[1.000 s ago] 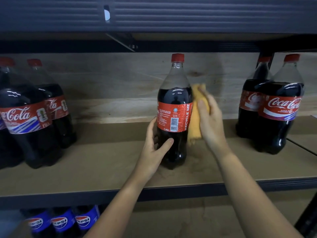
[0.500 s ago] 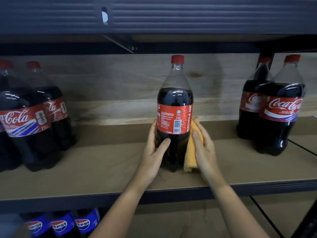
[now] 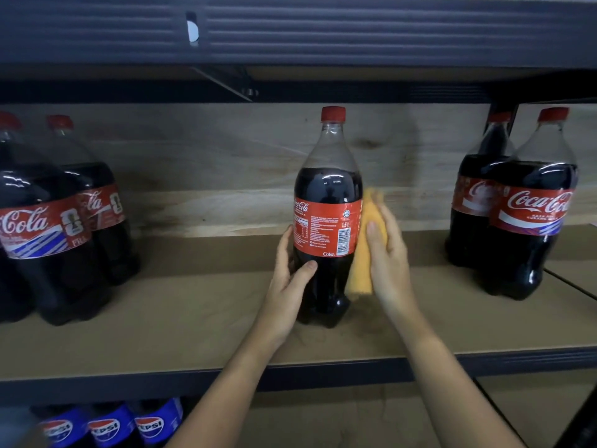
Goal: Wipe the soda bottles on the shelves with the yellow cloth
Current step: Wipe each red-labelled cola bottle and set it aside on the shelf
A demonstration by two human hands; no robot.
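Note:
A Coca-Cola bottle (image 3: 327,195) with a red cap and red label stands upright in the middle of the wooden shelf (image 3: 193,318). My left hand (image 3: 287,286) grips its lower body from the left, thumb across the front. My right hand (image 3: 387,253) presses the folded yellow cloth (image 3: 365,250) against the bottle's right side, at label height and below. The cloth's far side is hidden behind the bottle and my fingers.
Two Coca-Cola bottles (image 3: 48,227) stand at the left of the shelf and two more Coca-Cola bottles (image 3: 529,215) at the right. Pepsi bottles (image 3: 109,428) sit on the lower shelf at bottom left. A dark shelf beam (image 3: 323,30) runs overhead.
My right hand slid the cloth down the bottle's right side to its base, then back up to label height. The bottle has turned a little, showing more of the logo.

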